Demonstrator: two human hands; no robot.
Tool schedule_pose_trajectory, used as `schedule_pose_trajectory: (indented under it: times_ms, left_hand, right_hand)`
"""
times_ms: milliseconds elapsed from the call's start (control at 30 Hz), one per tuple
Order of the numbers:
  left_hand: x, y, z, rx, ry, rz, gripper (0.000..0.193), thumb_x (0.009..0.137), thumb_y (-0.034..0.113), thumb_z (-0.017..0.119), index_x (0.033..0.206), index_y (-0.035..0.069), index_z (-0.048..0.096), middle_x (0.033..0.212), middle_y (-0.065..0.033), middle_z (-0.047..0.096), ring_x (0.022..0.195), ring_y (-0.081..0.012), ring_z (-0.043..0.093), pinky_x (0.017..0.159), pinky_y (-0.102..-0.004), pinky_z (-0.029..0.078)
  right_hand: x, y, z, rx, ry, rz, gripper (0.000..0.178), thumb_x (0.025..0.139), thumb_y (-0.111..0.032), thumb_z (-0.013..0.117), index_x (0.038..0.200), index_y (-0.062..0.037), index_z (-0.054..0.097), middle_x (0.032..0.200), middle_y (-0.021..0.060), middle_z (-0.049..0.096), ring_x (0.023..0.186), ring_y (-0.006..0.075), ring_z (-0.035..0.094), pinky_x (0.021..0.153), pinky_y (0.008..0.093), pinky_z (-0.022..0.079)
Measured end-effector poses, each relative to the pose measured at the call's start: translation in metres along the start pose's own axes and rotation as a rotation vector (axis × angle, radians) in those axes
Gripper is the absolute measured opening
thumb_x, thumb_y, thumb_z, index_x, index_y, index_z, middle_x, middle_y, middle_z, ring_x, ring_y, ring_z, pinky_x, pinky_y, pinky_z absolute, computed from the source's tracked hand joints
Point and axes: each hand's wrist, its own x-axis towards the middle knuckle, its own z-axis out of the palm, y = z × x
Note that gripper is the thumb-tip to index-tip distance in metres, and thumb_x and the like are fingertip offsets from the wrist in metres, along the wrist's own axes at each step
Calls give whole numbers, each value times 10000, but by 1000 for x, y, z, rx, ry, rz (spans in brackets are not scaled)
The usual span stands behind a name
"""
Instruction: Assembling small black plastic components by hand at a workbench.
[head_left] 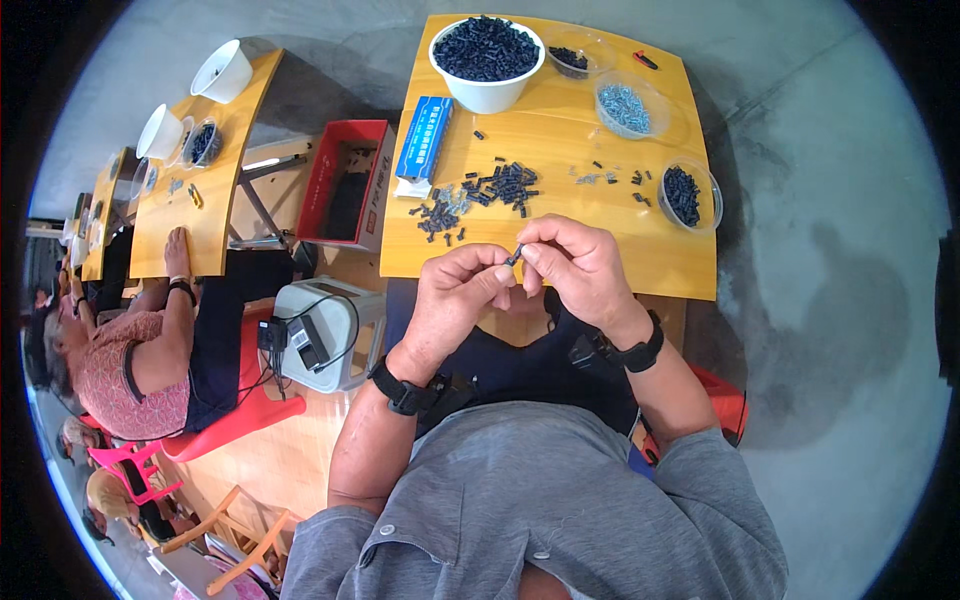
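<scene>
Just off the near edge of the wooden table [590,262], my two hands meet over a small black plastic part [515,256]. My left hand [462,285] pinches its lower end between thumb and fingers. At the upper end, the thumb and fingertips of my right hand [578,268] close on the same part. Beyond my hands lies a loose heap of small black parts [507,187], with another cluster of black pieces [438,216] to its left. Small clear or metallic pieces [455,203] are mixed in there.
A white tub of black parts [487,55] stands at the back beside a blue box [425,138]. Clear bowls hold metallic pieces [623,107] and black parts [682,195] at the right. Left are a red carton [345,180], a grey stool [330,335] and a seated person [140,370].
</scene>
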Motion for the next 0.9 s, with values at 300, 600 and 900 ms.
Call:
schedule_pose_trajectory:
  times_ms: [300,600,900]
  left_hand:
    - [-1,0,0,-53,3,-4,113,888,6,578,989,-19,622,789,-34,637,671,-91,577,625,-228,478]
    - [4,-6,-3,12,16,2,103,884,9,598,969,-20,648,819,-22,651,684,-58,581,608,-199,492]
    - [5,-4,0,66,55,-14,94,891,14,591,954,-19,651,789,-11,644,657,-45,566,585,-189,479]
  right_hand:
    - [0,-2,3,-133,-1,-56,73,901,31,527,939,55,585,774,41,577,621,71,576,562,199,464]
    - [5,-3,7,-270,49,-190,44,844,55,552,855,35,590,739,72,563,577,107,577,513,237,463]
    - [9,4,4,-417,69,-248,57,805,57,571,840,21,599,721,110,582,585,174,596,530,296,475]
